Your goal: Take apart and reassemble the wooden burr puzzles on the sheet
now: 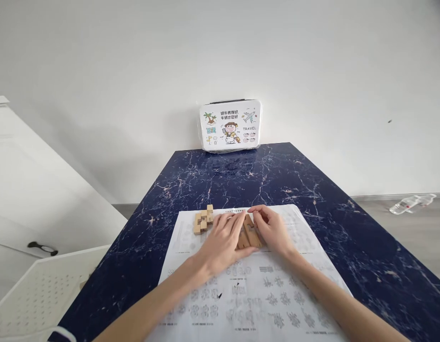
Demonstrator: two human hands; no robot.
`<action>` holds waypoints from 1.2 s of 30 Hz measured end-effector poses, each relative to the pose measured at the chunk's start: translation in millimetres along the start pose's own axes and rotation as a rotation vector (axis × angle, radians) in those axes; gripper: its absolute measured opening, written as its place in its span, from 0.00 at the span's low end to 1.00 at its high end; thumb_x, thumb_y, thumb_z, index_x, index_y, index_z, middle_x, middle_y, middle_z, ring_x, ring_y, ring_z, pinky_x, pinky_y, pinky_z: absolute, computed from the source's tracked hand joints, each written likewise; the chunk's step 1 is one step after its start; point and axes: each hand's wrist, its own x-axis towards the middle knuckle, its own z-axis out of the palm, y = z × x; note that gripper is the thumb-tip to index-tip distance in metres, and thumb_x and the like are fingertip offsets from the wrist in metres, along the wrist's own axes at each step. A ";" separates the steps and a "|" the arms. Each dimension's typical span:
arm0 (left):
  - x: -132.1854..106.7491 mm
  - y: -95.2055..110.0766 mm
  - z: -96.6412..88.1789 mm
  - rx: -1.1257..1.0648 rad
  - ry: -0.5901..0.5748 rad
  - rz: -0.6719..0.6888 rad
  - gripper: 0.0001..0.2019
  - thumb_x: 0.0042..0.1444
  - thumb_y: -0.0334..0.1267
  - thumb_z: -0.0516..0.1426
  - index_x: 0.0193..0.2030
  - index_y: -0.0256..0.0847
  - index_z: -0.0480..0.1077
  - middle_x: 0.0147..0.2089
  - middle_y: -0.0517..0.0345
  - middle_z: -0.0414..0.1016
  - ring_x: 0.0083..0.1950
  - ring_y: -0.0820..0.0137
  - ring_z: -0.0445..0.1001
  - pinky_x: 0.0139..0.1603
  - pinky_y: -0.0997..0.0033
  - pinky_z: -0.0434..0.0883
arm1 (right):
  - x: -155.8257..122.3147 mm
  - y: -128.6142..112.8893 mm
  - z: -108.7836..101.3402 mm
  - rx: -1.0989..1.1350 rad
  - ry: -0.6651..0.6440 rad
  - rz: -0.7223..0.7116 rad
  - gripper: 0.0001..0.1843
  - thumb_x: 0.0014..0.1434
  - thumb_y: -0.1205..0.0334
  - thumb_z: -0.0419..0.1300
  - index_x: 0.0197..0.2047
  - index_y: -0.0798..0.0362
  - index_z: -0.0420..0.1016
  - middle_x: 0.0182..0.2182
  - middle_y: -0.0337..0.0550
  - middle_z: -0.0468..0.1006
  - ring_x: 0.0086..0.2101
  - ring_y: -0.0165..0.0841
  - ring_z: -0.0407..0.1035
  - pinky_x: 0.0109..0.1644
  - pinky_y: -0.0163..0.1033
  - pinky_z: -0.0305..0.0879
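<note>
My left hand (223,240) and my right hand (273,230) meet over a cluster of wooden puzzle pieces (249,235) lying on a printed paper sheet (252,294). Both hands have their fingers curled onto the pieces, which show between the two hands. A second wooden block assembly (203,219) made of small cubes sits just left of my left hand, untouched. The sheet carries rows of small diagrams.
The sheet lies on a dark blue marble-patterned table (312,190). A white box with cartoon travel pictures (230,125) leans against the wall at the table's far edge. A white perforated basket (42,289) stands at lower left. A plastic bottle (412,203) lies on the floor right.
</note>
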 end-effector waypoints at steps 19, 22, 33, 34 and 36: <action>-7.6 -50.6 0.3 -0.092 -0.090 -0.111 0.48 0.64 0.66 0.61 0.81 0.46 0.46 0.73 0.41 0.66 0.74 0.45 0.63 0.72 0.38 0.64 | -0.8 -0.3 4.6 -0.256 -0.177 -0.104 0.11 0.66 0.58 0.53 0.45 0.48 0.77 0.25 0.35 0.78 0.25 0.33 0.69 0.33 0.38 0.61; -9.4 -50.4 -8.2 -0.108 -0.135 -0.095 0.50 0.62 0.68 0.60 0.81 0.49 0.44 0.75 0.42 0.62 0.76 0.46 0.61 0.73 0.41 0.65 | -1.1 -1.0 4.2 -0.261 -0.188 -0.123 0.10 0.68 0.58 0.54 0.44 0.47 0.76 0.26 0.35 0.79 0.25 0.33 0.69 0.33 0.38 0.62; -11.0 -83.9 -36.9 -0.026 -0.171 0.045 0.59 0.53 0.73 0.64 0.82 0.47 0.46 0.72 0.41 0.66 0.72 0.41 0.62 0.72 0.37 0.61 | -4.9 -5.4 1.9 -0.336 -0.227 -0.284 0.04 0.66 0.58 0.60 0.43 0.47 0.72 0.38 0.41 0.77 0.30 0.33 0.69 0.34 0.41 0.66; -10.9 -85.9 -38.2 -0.027 -0.169 0.046 0.58 0.53 0.72 0.64 0.82 0.47 0.47 0.70 0.41 0.68 0.71 0.41 0.63 0.71 0.38 0.62 | -4.8 -4.7 1.5 -0.353 -0.228 -0.307 0.05 0.65 0.57 0.61 0.43 0.48 0.71 0.40 0.41 0.77 0.32 0.34 0.70 0.36 0.42 0.67; -11.1 -87.8 -39.8 -0.038 -0.165 0.040 0.56 0.54 0.70 0.65 0.81 0.48 0.48 0.66 0.43 0.71 0.68 0.43 0.66 0.69 0.40 0.65 | -4.3 -3.2 0.6 -0.398 -0.223 -0.358 0.08 0.64 0.56 0.63 0.43 0.48 0.69 0.41 0.43 0.76 0.36 0.37 0.71 0.41 0.44 0.69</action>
